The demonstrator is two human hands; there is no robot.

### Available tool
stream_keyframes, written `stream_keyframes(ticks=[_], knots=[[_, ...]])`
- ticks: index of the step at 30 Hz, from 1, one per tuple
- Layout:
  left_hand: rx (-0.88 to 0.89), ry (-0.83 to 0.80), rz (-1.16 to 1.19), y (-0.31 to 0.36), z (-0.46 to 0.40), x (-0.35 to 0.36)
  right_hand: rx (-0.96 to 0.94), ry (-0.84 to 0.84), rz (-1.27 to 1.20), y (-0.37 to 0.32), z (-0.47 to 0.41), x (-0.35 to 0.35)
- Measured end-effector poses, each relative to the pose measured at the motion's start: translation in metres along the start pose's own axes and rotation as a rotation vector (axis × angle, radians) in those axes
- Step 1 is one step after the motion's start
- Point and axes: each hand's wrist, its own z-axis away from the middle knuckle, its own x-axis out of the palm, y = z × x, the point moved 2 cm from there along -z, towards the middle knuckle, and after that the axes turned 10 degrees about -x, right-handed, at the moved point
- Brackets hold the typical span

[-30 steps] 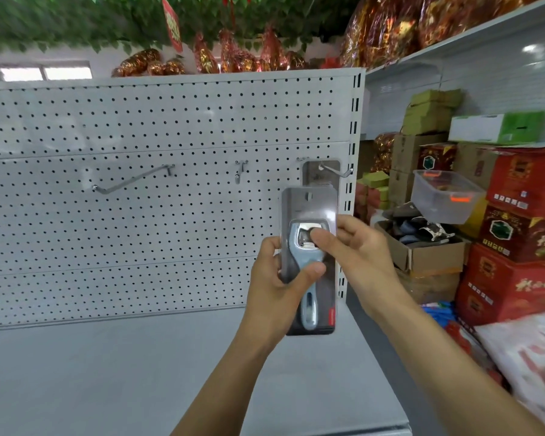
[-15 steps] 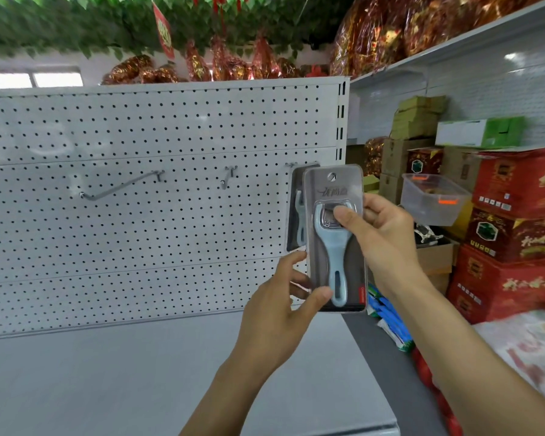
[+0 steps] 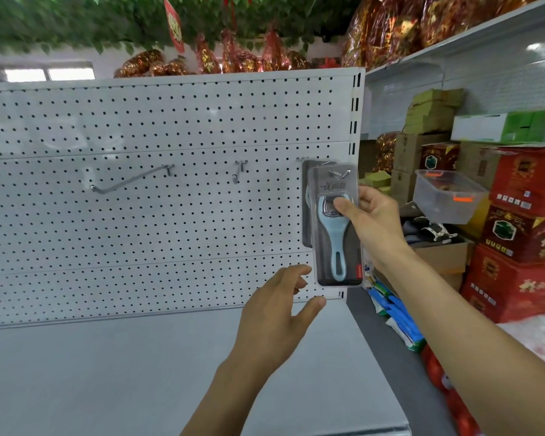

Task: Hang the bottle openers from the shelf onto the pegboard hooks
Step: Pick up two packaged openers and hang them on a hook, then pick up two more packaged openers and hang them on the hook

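Spanning most of the view, a white perforated-metal pegboard [image 3: 158, 196] rises behind a smooth, pale grey shelf [image 3: 114, 372]. Red printed cartons [image 3: 523, 234] and brown boxes are stacked to the right, with a clear plastic tub [image 3: 444, 199] resting among them. Two bare steel hooks jut from the board: a long hook [image 3: 132, 179] and a short hook [image 3: 238, 173]. At the right-hand hook [image 3: 340, 173], the right hand [image 3: 375, 215] pinches a glossy blister pack holding a light-blue bottle opener [image 3: 332, 237], its hanging hole on the hook's tip, in front of another pack [image 3: 306, 221]. The left hand [image 3: 277, 313] hovers below, fingers loosely spread, holding nothing.
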Motion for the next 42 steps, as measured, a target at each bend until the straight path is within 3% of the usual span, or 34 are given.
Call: stream_keyframes(ticks=[12, 20, 23, 33, 42], knots=[[-0.012, -0.008, -0.069, -0.013, -0.002, 0.009, 0.036, -0.016, 0.178, 0.028, -0.01, 0.004], [-0.08, -0.015, -0.082, -0.034, 0.043, 0.016, -0.075, -0.06, 0.471, 0.054, 0.091, -0.011], [-0.119, -0.01, -0.081, -0.047, 0.072, 0.019, -0.143, -0.145, 0.51, 0.056, 0.146, -0.004], [-0.298, -0.018, -0.13, -0.122, 0.182, 0.001, -0.081, -0.605, 0.677, 0.063, 0.29, 0.051], [-0.554, -0.001, -0.198, -0.228, 0.285, -0.084, -0.006, -0.87, 0.65, 0.044, 0.387, 0.165]])
